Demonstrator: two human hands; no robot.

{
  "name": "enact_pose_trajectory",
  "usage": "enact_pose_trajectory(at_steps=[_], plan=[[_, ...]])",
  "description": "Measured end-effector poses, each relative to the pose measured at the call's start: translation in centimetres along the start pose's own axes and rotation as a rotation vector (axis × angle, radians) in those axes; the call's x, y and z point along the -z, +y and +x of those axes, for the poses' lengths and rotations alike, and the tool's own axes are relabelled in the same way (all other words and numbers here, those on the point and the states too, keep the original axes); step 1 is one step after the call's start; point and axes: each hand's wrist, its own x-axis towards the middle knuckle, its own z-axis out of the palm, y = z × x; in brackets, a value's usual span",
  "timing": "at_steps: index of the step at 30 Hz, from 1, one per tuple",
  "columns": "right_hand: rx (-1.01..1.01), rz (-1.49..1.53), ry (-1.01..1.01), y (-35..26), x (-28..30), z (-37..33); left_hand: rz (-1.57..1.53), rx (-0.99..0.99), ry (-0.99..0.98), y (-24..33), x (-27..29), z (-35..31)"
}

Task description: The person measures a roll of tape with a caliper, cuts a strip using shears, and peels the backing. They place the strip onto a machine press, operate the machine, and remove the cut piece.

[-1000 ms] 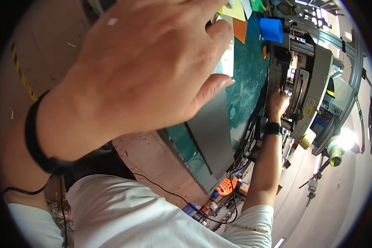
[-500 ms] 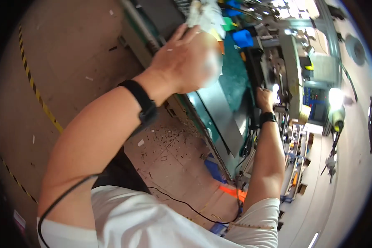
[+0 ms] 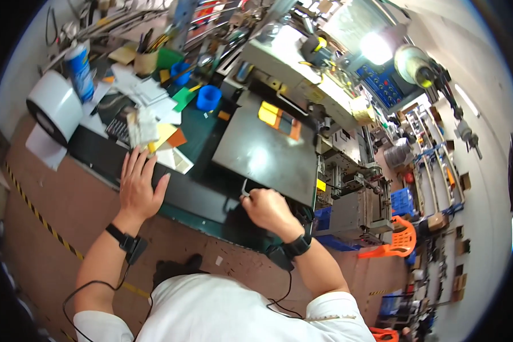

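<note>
My left hand (image 3: 139, 185) lies flat, fingers spread, on the black strip (image 3: 179, 191) along the bench's near edge. It holds nothing. My right hand (image 3: 268, 211) is closed round a metal handle (image 3: 245, 187) at the near side of a dark, flat metal plate (image 3: 256, 134); part of the handle is hidden by the fingers. On the plate's far part lies an orange and yellow piece (image 3: 279, 119) with a dark window. Close by the left fingertips are a pale stack of paper pieces (image 3: 143, 126) and an orange card (image 3: 177, 137).
A press-like machine (image 3: 302, 80) stands behind the plate. On the bench's left are a white roll (image 3: 57, 105), a blue spray can (image 3: 80, 71) and a blue cup (image 3: 208, 98). An orange plastic chair (image 3: 402, 236) is at the right. A bright lamp (image 3: 376, 48) hangs above.
The view has swung to show the whole bench. My right hand, stretched toward the machine before, is now nearer me on the plate's handle. My left hand now rests flat at the bench edge.
</note>
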Motion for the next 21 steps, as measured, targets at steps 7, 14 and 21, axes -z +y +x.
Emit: enact_pose_trajectory(at_steps=[7,14,21], plan=[[0.206,0.131,-0.103,-0.1,0.8,-2.9,0.003,-0.037,-0.064,0.3,-0.1,0.5],[0.316,0.152,0.234,1.3,6.1,2.0,-0.008,-0.063,-0.066,0.2,0.4,0.1],[0.158,-0.216,0.424,7.4,4.2,8.0,-0.157,-0.100,-0.047,1.1,2.5,0.9]])
